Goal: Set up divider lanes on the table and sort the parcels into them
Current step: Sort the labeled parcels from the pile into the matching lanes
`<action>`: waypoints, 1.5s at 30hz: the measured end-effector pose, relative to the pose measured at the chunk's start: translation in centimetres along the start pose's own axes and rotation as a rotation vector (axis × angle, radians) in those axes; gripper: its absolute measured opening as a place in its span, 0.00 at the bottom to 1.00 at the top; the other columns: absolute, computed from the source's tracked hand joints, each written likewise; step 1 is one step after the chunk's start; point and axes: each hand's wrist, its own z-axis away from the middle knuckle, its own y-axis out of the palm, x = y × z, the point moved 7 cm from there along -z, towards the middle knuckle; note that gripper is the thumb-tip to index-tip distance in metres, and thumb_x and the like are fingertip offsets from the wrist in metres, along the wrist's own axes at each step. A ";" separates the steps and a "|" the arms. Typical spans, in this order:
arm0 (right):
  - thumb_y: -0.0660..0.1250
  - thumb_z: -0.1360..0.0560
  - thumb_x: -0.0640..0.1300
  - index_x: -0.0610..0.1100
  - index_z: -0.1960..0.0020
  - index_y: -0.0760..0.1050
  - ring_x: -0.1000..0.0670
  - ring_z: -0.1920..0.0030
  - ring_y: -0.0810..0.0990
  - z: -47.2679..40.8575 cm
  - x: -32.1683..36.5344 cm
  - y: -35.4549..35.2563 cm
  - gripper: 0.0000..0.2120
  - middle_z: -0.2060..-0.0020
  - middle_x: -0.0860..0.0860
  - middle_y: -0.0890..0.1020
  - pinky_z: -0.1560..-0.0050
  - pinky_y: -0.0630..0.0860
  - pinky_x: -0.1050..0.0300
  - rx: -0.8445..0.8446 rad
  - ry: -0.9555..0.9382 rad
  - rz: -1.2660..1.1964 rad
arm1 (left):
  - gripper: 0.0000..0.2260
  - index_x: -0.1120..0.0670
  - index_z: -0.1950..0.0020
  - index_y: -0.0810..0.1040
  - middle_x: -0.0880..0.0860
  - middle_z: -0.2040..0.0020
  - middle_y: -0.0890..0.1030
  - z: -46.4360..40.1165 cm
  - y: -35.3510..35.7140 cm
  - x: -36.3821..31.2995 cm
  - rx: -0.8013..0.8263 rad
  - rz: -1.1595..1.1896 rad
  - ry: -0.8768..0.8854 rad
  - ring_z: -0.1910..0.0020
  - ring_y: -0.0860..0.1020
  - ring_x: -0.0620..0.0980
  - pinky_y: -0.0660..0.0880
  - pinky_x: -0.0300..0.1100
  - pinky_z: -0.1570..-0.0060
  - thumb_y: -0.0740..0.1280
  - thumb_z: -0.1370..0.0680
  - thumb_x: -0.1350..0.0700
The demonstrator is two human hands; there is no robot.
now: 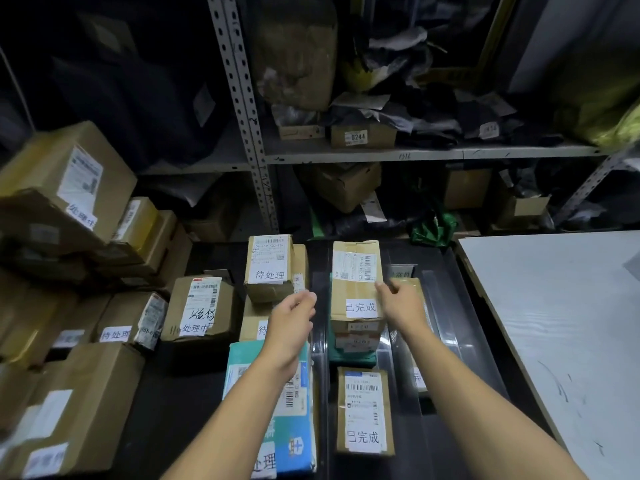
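Brown cardboard parcels are sitting on a dark table [180, 403], sorted between clear divider lanes [320, 341]. The right hand [403, 303] is touching the right edge of a tall parcel [356, 282] in the middle lane, fingers loosely curled. The left hand [294, 318] is hovering relaxed, holding nothing, just beside a smaller parcel [268, 268] in the left lane.

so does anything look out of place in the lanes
Nothing badly off. The far box in the middle lane, labelled 已完成, sits stacked on other parcels and slightly tilted, with the right hand at its edge.
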 end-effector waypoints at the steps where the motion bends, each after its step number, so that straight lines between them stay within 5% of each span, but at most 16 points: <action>1: 0.63 0.19 0.52 0.39 0.27 0.69 0.43 0.32 0.74 0.4 0.8 -0.4 0.26 0.30 0.43 0.74 0.39 0.72 0.54 -0.044 -0.035 0.015 | 0.19 0.53 0.30 0.72 0.49 0.37 0.78 -0.1 -0.6 -0.2 0.000 -0.010 0.017 0.38 0.76 0.45 0.71 0.39 0.43 0.65 0.20 0.51; 6: 0.62 0.19 0.55 0.45 0.25 0.67 0.43 0.30 0.72 4.6 7.8 0.2 0.26 0.32 0.46 0.77 0.33 0.69 0.50 -0.154 -0.296 0.082 | 0.15 0.52 0.34 0.75 0.49 0.41 0.80 0.1 -4.9 -1.9 -0.028 0.019 0.088 0.43 0.78 0.43 0.73 0.38 0.45 0.66 0.20 0.52; 9: 0.65 0.20 0.52 0.44 0.25 0.67 0.47 0.31 0.74 7.9 12.9 3.9 0.27 0.32 0.47 0.76 0.32 0.69 0.53 -0.067 -0.426 0.020 | 0.09 0.47 0.40 0.75 0.48 0.45 0.81 0.4 -9.1 -2.8 -0.057 0.070 0.127 0.46 0.79 0.41 0.74 0.36 0.51 0.65 0.20 0.54; 15: 0.68 0.22 0.51 0.46 0.27 0.70 0.56 0.37 0.77 14.2 22.5 15.4 0.25 0.36 0.51 0.79 0.35 0.71 0.61 0.149 -0.589 -0.004 | 0.07 0.46 0.44 0.78 0.50 0.44 0.83 0.8 -22.3 -4.8 -0.248 0.108 0.214 0.43 0.80 0.46 0.76 0.46 0.39 0.67 0.21 0.54; 18: 0.68 0.24 0.56 0.48 0.28 0.71 0.56 0.39 0.78 16.0 26.4 21.5 0.27 0.38 0.51 0.81 0.36 0.73 0.60 0.232 -0.607 -0.031 | 0.09 0.49 0.40 0.77 0.52 0.45 0.82 0.8 -29.6 -6.6 -0.345 0.139 0.280 0.46 0.81 0.45 0.76 0.43 0.42 0.67 0.21 0.55; 21: 0.66 0.32 0.70 0.54 0.28 0.70 0.54 0.43 0.82 16.6 30.3 27.5 0.37 0.42 0.54 0.83 0.39 0.78 0.47 0.339 -0.541 -0.113 | 0.12 0.54 0.37 0.75 0.55 0.41 0.80 0.2 -36.9 -9.1 -0.453 0.155 0.360 0.49 0.79 0.40 0.75 0.40 0.44 0.66 0.20 0.57; 23: 0.65 0.35 0.73 0.53 0.26 0.67 0.53 0.45 0.84 16.5 33.0 31.1 0.42 0.40 0.53 0.82 0.41 0.79 0.41 0.389 -0.504 -0.167 | 0.16 0.54 0.33 0.73 0.54 0.36 0.77 -0.6 -41.3 -11.4 -0.529 0.116 0.417 0.45 0.77 0.39 0.72 0.38 0.43 0.66 0.20 0.57; 26: 0.61 0.26 0.67 0.50 0.24 0.64 0.51 0.40 0.81 16.5 37.6 35.1 0.36 0.32 0.50 0.77 0.35 0.75 0.45 0.375 -0.524 -0.121 | 0.21 0.52 0.28 0.68 0.52 0.30 0.72 -2.8 -46.4 -15.2 -0.603 0.041 0.476 0.33 0.72 0.46 0.68 0.38 0.41 0.67 0.21 0.55; 30: 0.51 0.16 0.54 0.44 0.22 0.59 0.49 0.23 0.61 15.2 41.9 38.4 0.26 0.23 0.49 0.63 0.23 0.57 0.51 0.318 -0.529 -0.099 | 0.26 0.50 0.23 0.61 0.52 0.24 0.65 -7.7 -49.4 -19.3 -0.547 -0.099 0.439 0.26 0.65 0.50 0.64 0.41 0.37 0.64 0.20 0.49; 34: 0.46 0.19 0.56 0.45 0.35 0.74 0.46 0.35 0.74 13.9 42.8 41.0 0.25 0.34 0.45 0.76 0.29 0.68 0.45 0.350 -0.498 -0.104 | 0.27 0.48 0.21 0.58 0.50 0.23 0.62 -11.5 -49.1 -20.5 -0.387 -0.120 0.389 0.25 0.63 0.52 0.63 0.48 0.30 0.61 0.19 0.44; 37: 0.46 0.25 0.60 0.45 0.33 0.72 0.44 0.37 0.76 13.3 42.3 41.8 0.31 0.35 0.42 0.77 0.34 0.72 0.41 0.355 -0.492 -0.113 | 0.27 0.46 0.23 0.62 0.48 0.26 0.68 -12.2 -48.6 -20.4 -0.344 -0.122 0.431 0.29 0.67 0.51 0.68 0.54 0.31 0.61 0.20 0.41; 42: 0.50 0.17 0.54 0.49 0.28 0.70 0.60 0.38 0.74 17.1 43.1 39.7 0.22 0.37 0.51 0.74 0.38 0.75 0.39 0.341 -0.631 -0.167 | 0.30 0.46 0.41 0.73 0.49 0.43 0.80 -10.0 -49.3 -18.6 -0.343 0.113 0.401 0.43 0.79 0.48 0.76 0.54 0.39 0.72 0.36 0.31; 45: 0.47 0.20 0.59 0.59 0.27 0.65 0.52 0.33 0.64 21.2 41.5 37.6 0.23 0.38 0.55 0.64 0.30 0.66 0.45 0.272 -0.799 -0.012 | 0.44 0.50 0.39 0.73 0.53 0.43 0.82 -7.2 -48.5 -17.2 -0.267 0.167 0.326 0.44 0.81 0.51 0.76 0.53 0.40 0.75 0.46 0.27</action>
